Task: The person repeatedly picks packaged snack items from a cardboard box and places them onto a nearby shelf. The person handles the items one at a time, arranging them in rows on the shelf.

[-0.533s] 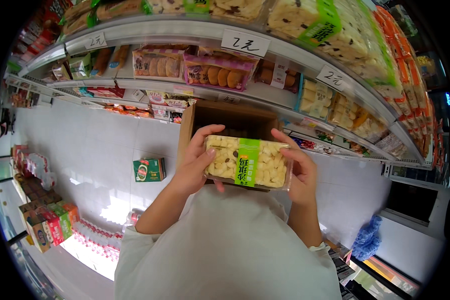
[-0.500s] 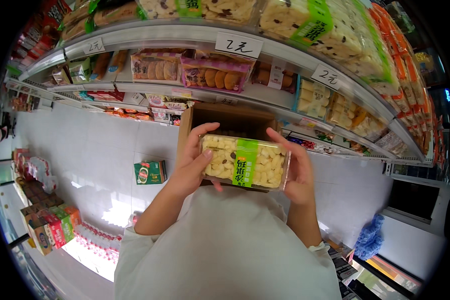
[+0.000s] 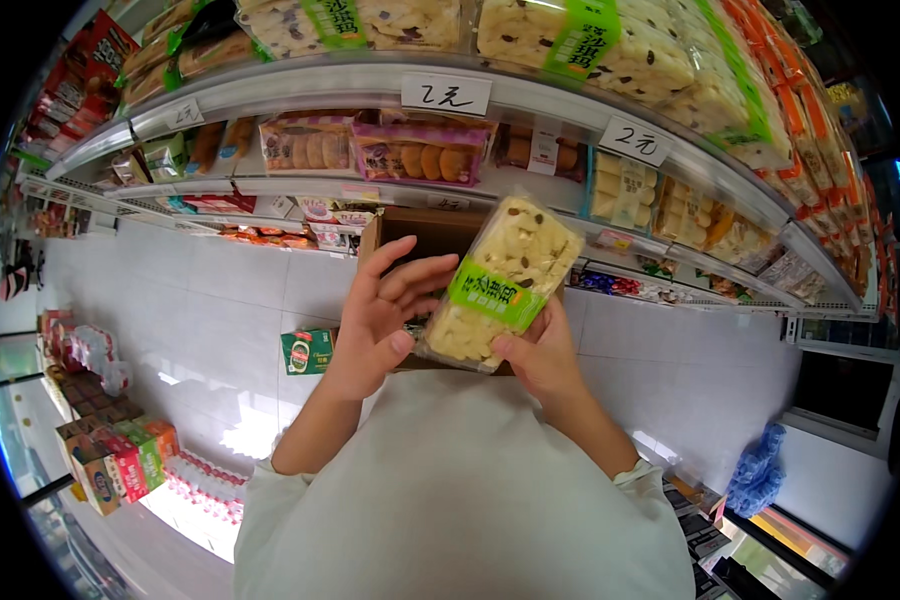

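Tilting a clear-wrapped, pale-yellow oblong snack pack with a green band [image 3: 505,285] over an open brown cardboard box [image 3: 445,228] – the bare right hand [image 3: 550,362] bears it.
The right thumb presses the front near the lower end, the visible fingers lie along the right edge and the rest are hidden behind; this low pinch probably takes the weight while leaving the band uncovered. The bare left hand [image 3: 375,328] is spread, thumb apart and fingers loosely curled by the pack's left edge, perhaps to steady it; I cannot tell whether they touch. The long axis runs steeply from lower left to upper right – far end toward the white shelf [image 3: 315,86], near end toward the person's shirt [image 3: 460,480], green band crossing its width.
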Motion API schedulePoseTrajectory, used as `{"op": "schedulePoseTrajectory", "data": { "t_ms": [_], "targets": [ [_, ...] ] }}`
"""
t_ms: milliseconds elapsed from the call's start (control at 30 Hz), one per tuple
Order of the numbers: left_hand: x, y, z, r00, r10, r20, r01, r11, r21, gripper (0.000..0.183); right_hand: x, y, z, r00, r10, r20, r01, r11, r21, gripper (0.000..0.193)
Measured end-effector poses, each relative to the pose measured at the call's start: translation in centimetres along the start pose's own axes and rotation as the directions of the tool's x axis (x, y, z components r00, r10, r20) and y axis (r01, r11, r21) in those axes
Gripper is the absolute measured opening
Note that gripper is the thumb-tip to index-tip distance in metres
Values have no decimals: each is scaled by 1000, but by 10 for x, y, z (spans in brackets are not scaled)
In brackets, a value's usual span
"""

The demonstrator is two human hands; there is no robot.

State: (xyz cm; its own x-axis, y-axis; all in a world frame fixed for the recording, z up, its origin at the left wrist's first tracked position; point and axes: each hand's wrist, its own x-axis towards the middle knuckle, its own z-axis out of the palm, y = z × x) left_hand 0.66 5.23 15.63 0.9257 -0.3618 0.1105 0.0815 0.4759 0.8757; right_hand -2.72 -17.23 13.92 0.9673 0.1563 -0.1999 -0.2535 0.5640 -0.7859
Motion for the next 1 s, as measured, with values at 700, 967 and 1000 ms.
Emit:
{"op": "schedulePoseTrajectory", "data": {
  "t_ms": [700,967,1000],
  "targets": [
    [-3,1,8,931,333,-150,-175,767,618,37,10,-27,13,993,-116,12,115,967,-227,33],
    [-8,1,16,929,120,-351,-16,958,287,31,26,-21,8,641,-621,450,674,175,-718,36],
    [-7,3,16,925,124,-360,-8,951,308,30,22,-24,12,824,-521,223,520,538,-664,36]
  ]
}}
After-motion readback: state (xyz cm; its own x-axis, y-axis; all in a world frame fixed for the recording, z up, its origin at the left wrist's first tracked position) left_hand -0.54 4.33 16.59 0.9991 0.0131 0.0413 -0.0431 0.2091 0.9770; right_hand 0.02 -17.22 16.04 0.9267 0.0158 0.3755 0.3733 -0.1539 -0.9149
